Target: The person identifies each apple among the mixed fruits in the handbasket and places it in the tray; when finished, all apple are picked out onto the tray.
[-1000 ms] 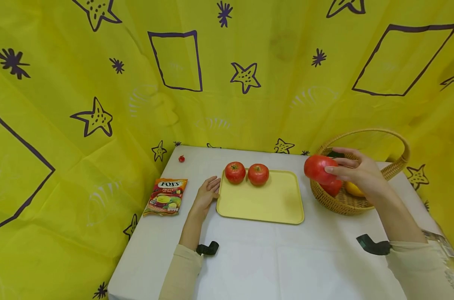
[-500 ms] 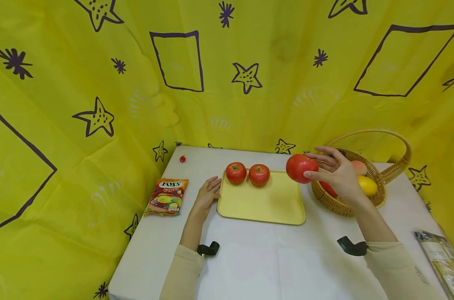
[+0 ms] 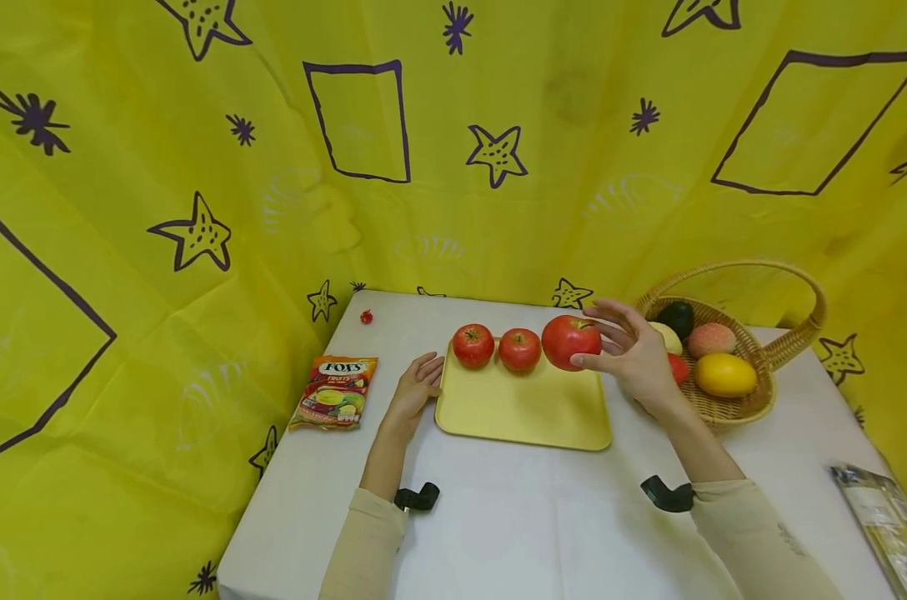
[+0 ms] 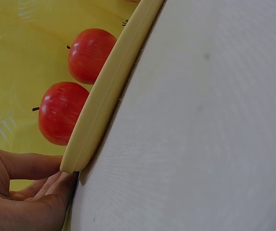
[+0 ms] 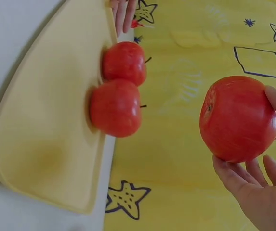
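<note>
Two apples (image 3: 473, 346) on the tray (image 3: 528, 417), a third apple (image 3: 566, 340) aloft at its one o'clock.
Right hand (image 3: 633, 358) pinches its sides, base free; left hand (image 3: 412, 390), fingers extended, touches the tray at nine o'clock, likely steadying.

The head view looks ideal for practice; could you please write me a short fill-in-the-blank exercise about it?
1. The right hand holds an apple that is ____ in colour.
2. Exactly ____ apples rest on the yellow tray.
3. The candy packet shows the brand name ____.
Missing words: red; two; FOX'S.
</note>
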Available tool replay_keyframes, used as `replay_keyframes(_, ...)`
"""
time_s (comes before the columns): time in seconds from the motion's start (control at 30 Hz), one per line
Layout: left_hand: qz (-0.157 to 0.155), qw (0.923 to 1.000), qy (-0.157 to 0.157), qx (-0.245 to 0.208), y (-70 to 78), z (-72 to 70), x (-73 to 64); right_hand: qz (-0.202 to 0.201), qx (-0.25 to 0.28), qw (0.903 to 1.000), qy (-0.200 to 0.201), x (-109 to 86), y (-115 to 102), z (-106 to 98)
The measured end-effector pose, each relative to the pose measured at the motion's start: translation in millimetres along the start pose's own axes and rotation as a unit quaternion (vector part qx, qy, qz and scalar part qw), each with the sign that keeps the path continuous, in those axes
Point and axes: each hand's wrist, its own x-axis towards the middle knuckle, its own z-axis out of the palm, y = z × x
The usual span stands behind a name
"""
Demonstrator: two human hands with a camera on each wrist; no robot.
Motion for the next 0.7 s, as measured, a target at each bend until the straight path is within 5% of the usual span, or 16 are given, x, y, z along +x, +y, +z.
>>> replay_keyframes(0.7,-0.003,1.0,0.0,-0.005,-0.1,-1.5,0.2,0.004,0.009,0.9997,-0.021,12.7,31,50)
